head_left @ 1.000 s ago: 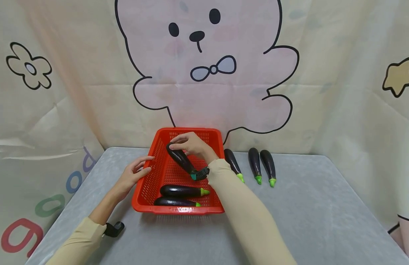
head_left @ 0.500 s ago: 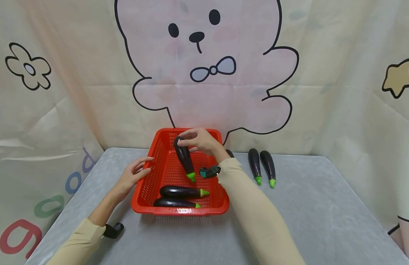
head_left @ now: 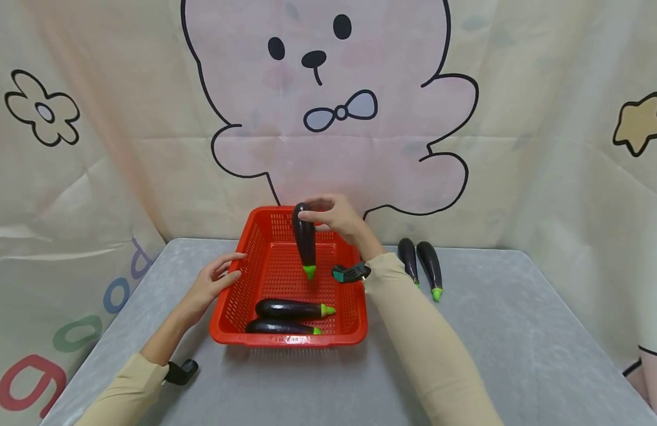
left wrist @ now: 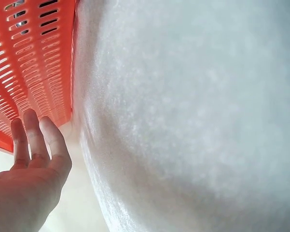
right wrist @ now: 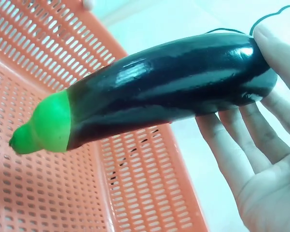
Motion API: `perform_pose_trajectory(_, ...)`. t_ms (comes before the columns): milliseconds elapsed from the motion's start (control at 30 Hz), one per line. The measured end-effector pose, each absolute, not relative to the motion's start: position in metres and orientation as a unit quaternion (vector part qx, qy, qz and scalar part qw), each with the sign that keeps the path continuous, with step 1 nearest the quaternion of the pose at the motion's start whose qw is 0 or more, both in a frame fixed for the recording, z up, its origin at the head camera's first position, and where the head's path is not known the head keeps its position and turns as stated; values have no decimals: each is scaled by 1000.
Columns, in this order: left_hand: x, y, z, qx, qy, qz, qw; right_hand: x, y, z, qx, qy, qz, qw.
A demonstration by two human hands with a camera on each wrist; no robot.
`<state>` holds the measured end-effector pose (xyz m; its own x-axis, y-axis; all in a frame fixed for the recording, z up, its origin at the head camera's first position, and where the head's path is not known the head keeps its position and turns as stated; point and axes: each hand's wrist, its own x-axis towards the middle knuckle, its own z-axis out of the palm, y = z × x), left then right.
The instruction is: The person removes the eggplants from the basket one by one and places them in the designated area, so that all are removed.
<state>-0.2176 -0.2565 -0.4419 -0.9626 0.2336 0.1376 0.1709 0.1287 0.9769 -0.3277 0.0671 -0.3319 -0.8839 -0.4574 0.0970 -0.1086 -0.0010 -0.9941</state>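
Observation:
In the head view my right hand (head_left: 341, 219) pinches a dark purple eggplant (head_left: 305, 239) by its rounded end, above the back half of a red plastic basket (head_left: 243, 339). The green stem end (right wrist: 50, 123) points down into the basket. Thumb and fingers lie on opposite sides of the eggplant in the right wrist view. My left hand (head_left: 213, 281) rests against the basket's left side, its straight fingers (left wrist: 36, 140) at the perforated outer wall. Two more eggplants lie inside near the front, one (head_left: 288, 308) behind the other (head_left: 277, 326), stems to the right.
Right of the basket, two eggplants lie on the grey table (head_left: 520, 331), one (head_left: 407, 257) partly covered by my right sleeve and the other (head_left: 429, 266) beside it. A printed curtain (head_left: 328, 154) hangs close behind the basket.
The right hand has lifted the eggplant up and to the right, from a slant low in the basket to nearly vertical. My left hand has stayed at the basket's side.

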Motion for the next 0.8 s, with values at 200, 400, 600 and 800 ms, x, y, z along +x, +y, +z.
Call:
perform_pose_trajectory(200, -217, -256, -441, 135, 751, 646, 21, -324, 80, -325, -194, 700, -678, 115)
perform_pose_trajectory(400, -218, -256, -441, 140, 754, 642, 18, -322, 93, -323, -207, 700, -677, 95)
perform_pose_trajectory(600, -219, -255, -440, 147, 755, 638, 13, -319, 109, -319, -223, 690, -684, 77)
perform_pose_trajectory(800, -219, -255, -440, 142, 756, 638, 11, -318, 125, -313, -227, 679, -694, 69)
